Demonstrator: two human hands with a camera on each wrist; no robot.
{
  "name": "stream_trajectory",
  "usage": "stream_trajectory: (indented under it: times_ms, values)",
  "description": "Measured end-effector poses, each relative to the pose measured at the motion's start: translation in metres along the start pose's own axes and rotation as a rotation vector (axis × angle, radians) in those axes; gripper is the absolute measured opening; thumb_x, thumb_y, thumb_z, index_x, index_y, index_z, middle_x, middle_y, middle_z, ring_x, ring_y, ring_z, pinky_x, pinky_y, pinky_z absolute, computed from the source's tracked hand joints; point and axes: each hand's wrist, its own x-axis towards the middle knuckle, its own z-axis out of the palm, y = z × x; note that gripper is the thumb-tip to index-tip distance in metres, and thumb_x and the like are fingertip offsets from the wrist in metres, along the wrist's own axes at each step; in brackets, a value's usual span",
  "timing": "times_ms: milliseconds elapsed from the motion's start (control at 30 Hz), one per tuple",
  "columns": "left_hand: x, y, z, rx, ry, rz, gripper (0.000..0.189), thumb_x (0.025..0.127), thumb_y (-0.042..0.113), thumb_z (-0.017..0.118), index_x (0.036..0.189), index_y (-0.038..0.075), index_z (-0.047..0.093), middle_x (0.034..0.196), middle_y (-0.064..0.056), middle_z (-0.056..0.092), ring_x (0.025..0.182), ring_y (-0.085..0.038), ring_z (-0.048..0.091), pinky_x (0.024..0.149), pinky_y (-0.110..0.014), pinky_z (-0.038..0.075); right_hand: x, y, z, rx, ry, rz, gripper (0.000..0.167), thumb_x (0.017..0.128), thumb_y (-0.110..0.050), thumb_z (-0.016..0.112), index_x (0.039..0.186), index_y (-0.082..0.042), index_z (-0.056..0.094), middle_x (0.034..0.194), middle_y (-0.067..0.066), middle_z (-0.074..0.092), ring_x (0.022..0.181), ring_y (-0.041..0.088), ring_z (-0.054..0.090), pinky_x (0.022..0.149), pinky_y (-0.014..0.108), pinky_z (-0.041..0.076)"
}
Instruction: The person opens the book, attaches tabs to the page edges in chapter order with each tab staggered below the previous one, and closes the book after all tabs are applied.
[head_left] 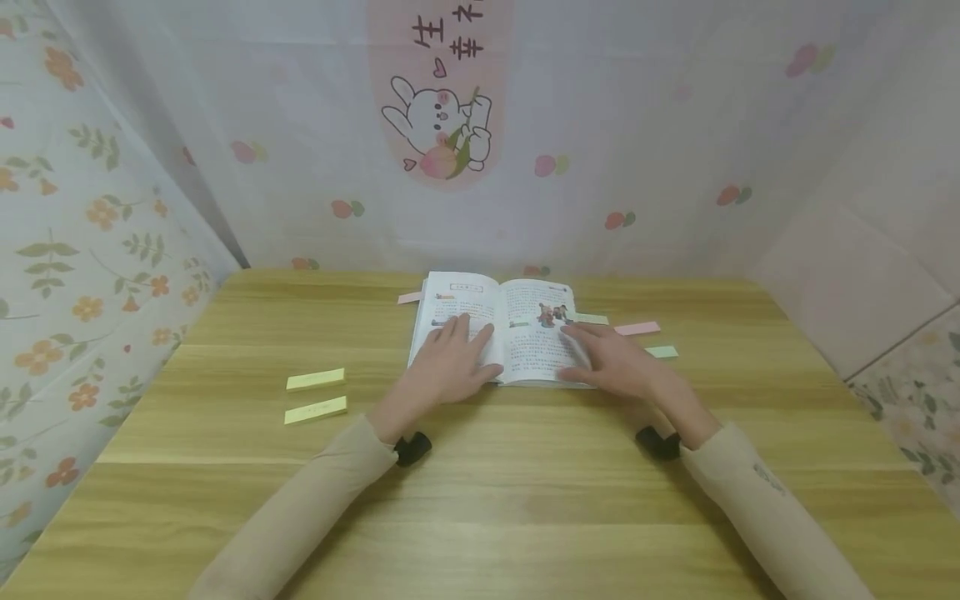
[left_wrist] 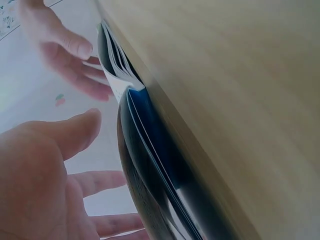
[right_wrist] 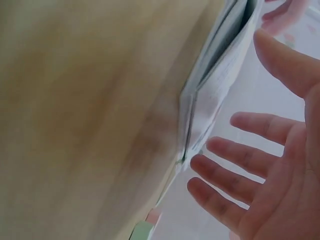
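An open book (head_left: pixel 532 358) with printed text and a small coloured picture lies on the wooden table. Over its left page is my left hand (head_left: pixel 452 364), fingers spread and fairly straight, thumb toward the lower middle of the book. My right hand (head_left: pixel 618 360) reaches over the outer edge of the right page, thumb and fingers apart. In the left wrist view the book's lower edge (left_wrist: pixel 145 130) shows bowed pages beside the left fingertips. The right wrist view has the right hand (right_wrist: pixel 270 170) spread next to the page edges (right_wrist: pixel 215 90), with nothing in its grasp.
Two yellow sticky-note pads (head_left: pixel 315 380) lie left of the book. A pink strip (head_left: pixel 409 297) sticks out at its left side and a pale green strip (head_left: pixel 591 318) at its right. Farther right lie a pink strip (head_left: pixel 637 329) and a green strip (head_left: pixel 662 352). A patterned curtain (head_left: pixel 637 125) hangs behind.
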Motion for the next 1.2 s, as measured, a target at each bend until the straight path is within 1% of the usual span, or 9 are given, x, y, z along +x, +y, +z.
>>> stream_trajectory:
  times_ms: [200, 333, 467, 533, 633, 800, 867, 1000, 1200]
  values:
    - [-0.010, -0.012, 0.003, -0.059, -0.016, 0.009, 0.068, 0.102, 0.053, 0.050, 0.155, 0.012, 0.039, 0.138, -0.025, 0.040, 0.122, -0.036, 0.040, 0.100, -0.051, 0.043, -0.009, 0.006, 0.004, -0.010, 0.020, -0.037, 0.087, 0.089, -0.052, 0.074, 0.151, 0.001, 0.042, 0.155, 0.026, 0.038, 0.142, 0.045, 0.035, 0.111, 0.059, 0.034]
    - [-0.016, -0.019, 0.004, -0.099, -0.050, 0.009, 0.068, 0.103, 0.053, 0.048, 0.155, 0.011, 0.038, 0.134, -0.023, 0.041, 0.119, -0.036, 0.041, 0.098, -0.051, 0.044, -0.014, 0.009, 0.003, 0.007, 0.013, -0.058, 0.088, 0.088, -0.048, 0.076, 0.151, 0.002, 0.041, 0.154, 0.026, 0.038, 0.141, 0.045, 0.035, 0.112, 0.059, 0.033]
    - [-0.020, -0.023, 0.004, -0.137, -0.089, 0.011, 0.069, 0.103, 0.053, 0.047, 0.156, 0.010, 0.036, 0.138, -0.024, 0.041, 0.119, -0.035, 0.042, 0.097, -0.051, 0.044, -0.016, 0.011, 0.001, 0.008, -0.018, -0.045, 0.091, 0.087, -0.049, 0.077, 0.153, 0.001, 0.038, 0.154, 0.025, 0.040, 0.141, 0.044, 0.037, 0.112, 0.059, 0.033]
    - [-0.021, -0.023, 0.003, -0.157, -0.113, 0.010, 0.071, 0.103, 0.054, 0.047, 0.157, 0.010, 0.034, 0.143, -0.026, 0.039, 0.122, -0.035, 0.042, 0.100, -0.053, 0.043, -0.016, 0.011, 0.001, 0.007, -0.031, -0.046, 0.091, 0.087, -0.047, 0.077, 0.153, 0.002, 0.037, 0.153, 0.025, 0.041, 0.140, 0.045, 0.038, 0.112, 0.059, 0.033]
    - [-0.022, -0.023, 0.002, -0.179, -0.149, 0.004, 0.072, 0.103, 0.054, 0.047, 0.159, 0.010, 0.031, 0.150, -0.029, 0.033, 0.132, -0.039, 0.039, 0.107, -0.056, 0.038, -0.015, 0.011, 0.001, 0.013, -0.046, -0.053, 0.089, 0.088, -0.043, 0.077, 0.153, 0.004, 0.037, 0.153, 0.025, 0.042, 0.140, 0.045, 0.038, 0.113, 0.058, 0.032]
    - [-0.023, -0.022, -0.001, -0.210, -0.206, -0.016, 0.074, 0.104, 0.053, 0.046, 0.160, 0.010, 0.027, 0.159, -0.030, 0.020, 0.147, -0.043, 0.024, 0.116, -0.058, 0.026, -0.015, 0.010, 0.002, 0.024, -0.062, -0.074, 0.083, 0.090, -0.034, 0.077, 0.151, 0.006, 0.038, 0.152, 0.026, 0.043, 0.140, 0.045, 0.039, 0.113, 0.058, 0.032]
    - [-0.023, -0.022, -0.001, -0.214, -0.218, -0.021, 0.075, 0.104, 0.053, 0.046, 0.161, 0.010, 0.025, 0.161, -0.031, 0.017, 0.148, -0.043, 0.020, 0.117, -0.059, 0.024, -0.015, 0.009, 0.002, 0.027, -0.063, -0.086, 0.081, 0.091, -0.031, 0.077, 0.151, 0.007, 0.038, 0.151, 0.026, 0.043, 0.139, 0.044, 0.040, 0.113, 0.057, 0.032]
    - [-0.024, -0.021, 0.000, -0.211, -0.228, -0.024, 0.075, 0.104, 0.053, 0.047, 0.161, 0.010, 0.024, 0.161, -0.031, 0.016, 0.149, -0.043, 0.017, 0.118, -0.058, 0.022, -0.014, 0.007, 0.002, 0.031, -0.062, -0.103, 0.079, 0.091, -0.028, 0.077, 0.149, 0.009, 0.039, 0.150, 0.027, 0.044, 0.139, 0.043, 0.041, 0.113, 0.056, 0.033]
    - [-0.023, -0.021, 0.001, -0.197, -0.235, -0.022, 0.075, 0.104, 0.053, 0.046, 0.161, 0.010, 0.024, 0.162, -0.030, 0.015, 0.150, -0.044, 0.016, 0.118, -0.058, 0.021, -0.015, 0.005, 0.002, 0.029, -0.072, -0.089, 0.079, 0.091, -0.029, 0.077, 0.150, 0.008, 0.039, 0.151, 0.026, 0.044, 0.140, 0.043, 0.040, 0.113, 0.056, 0.033]
